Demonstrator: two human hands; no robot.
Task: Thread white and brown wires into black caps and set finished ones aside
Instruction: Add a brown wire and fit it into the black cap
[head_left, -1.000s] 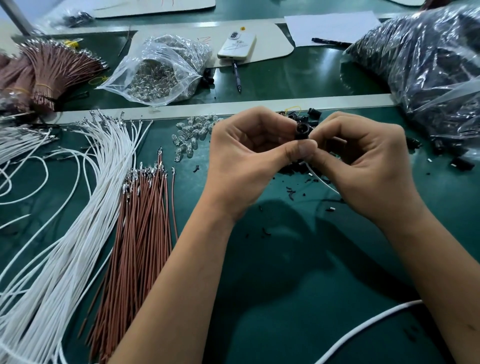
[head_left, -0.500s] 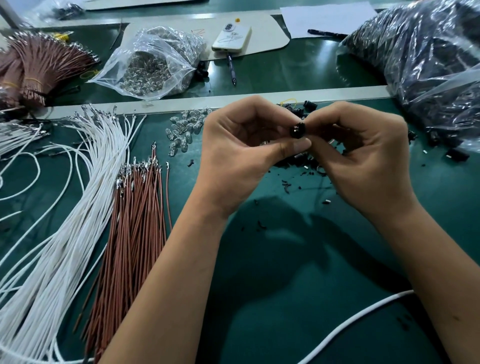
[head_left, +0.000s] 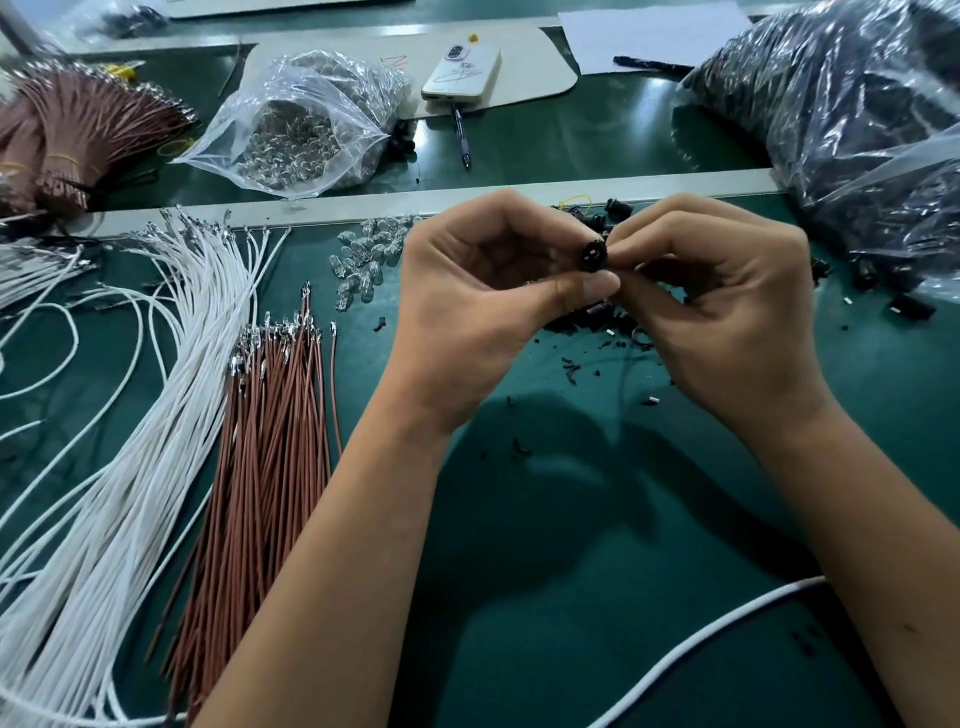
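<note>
Both hands pinch one black cap (head_left: 594, 255) above the green mat: left hand (head_left: 483, 306), right hand (head_left: 722, 306). Threading step; wire hidden. Next likely seat wire, set aside.

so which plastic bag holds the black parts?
The big bag at far right; the smaller bag left of the phone holds clear ones.

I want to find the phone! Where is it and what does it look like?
Look at the far side of the green table, on the pale board. The phone lies there, beside the clear bag. It is the only white slab there, with a pen below it.
</note>
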